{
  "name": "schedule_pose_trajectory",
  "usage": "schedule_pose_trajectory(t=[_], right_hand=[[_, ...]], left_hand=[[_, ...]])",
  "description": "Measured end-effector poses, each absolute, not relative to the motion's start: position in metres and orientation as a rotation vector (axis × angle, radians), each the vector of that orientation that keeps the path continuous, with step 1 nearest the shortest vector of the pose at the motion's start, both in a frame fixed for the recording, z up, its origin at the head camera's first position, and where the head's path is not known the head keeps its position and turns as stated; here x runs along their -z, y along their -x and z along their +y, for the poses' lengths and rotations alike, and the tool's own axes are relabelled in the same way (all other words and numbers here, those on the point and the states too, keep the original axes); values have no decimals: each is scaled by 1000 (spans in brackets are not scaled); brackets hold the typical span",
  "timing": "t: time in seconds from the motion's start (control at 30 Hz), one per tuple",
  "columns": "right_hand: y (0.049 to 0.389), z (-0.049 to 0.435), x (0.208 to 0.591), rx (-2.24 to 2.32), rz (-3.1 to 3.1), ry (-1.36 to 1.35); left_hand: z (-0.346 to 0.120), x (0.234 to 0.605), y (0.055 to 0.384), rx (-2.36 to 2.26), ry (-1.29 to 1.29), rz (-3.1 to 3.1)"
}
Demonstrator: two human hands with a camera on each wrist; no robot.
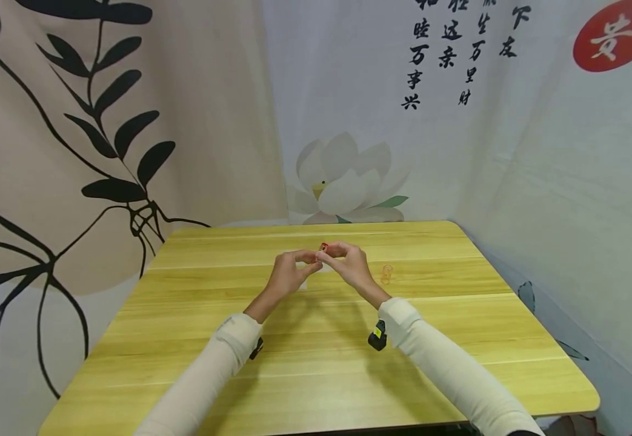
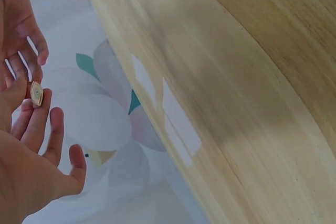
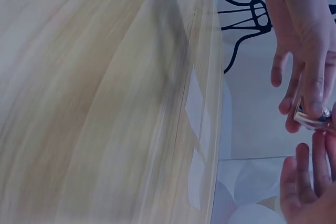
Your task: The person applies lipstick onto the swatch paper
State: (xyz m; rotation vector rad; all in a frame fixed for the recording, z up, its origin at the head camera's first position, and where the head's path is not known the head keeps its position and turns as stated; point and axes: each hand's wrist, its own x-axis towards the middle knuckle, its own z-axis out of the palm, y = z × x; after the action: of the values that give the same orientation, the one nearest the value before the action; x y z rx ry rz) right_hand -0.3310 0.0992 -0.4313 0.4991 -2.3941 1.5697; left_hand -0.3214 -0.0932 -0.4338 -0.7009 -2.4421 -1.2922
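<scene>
Both hands meet over the far half of the table, pinching a small red trinket (image 1: 323,247) between them. Seen from the left wrist, the trinket (image 2: 37,94) shows a pale oval face with a gold-coloured rim. From the right wrist it looks shiny and metallic (image 3: 312,119); its exact kind cannot be told. My left hand (image 1: 287,274) holds it at the fingertips, its other fingers spread loosely. My right hand (image 1: 352,266) grips it from the other side with thumb and index finger. Fingers hide much of the trinket.
Flat white pieces (image 2: 181,121) lie on the wooden table (image 1: 316,363) near its far edge, partly behind the hands. A small orange-red looped item (image 1: 386,274) lies right of the right hand. Printed cloth (image 1: 217,121) hangs behind the table.
</scene>
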Motion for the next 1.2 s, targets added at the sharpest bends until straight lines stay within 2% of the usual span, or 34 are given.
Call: schedule_pose_trajectory(t=[0.33, 0.73, 1.2], right_hand=[[326, 96, 432, -1777, -2393, -624], [323, 96, 432, -1705, -2374, -444], [322, 96, 430, -1700, -2354, -384]], left_hand=[[-95, 436, 320, 1283, 659, -2458], [-90, 435, 315, 1318, 668, -2436], [-87, 433, 314, 1308, 683, -2436]])
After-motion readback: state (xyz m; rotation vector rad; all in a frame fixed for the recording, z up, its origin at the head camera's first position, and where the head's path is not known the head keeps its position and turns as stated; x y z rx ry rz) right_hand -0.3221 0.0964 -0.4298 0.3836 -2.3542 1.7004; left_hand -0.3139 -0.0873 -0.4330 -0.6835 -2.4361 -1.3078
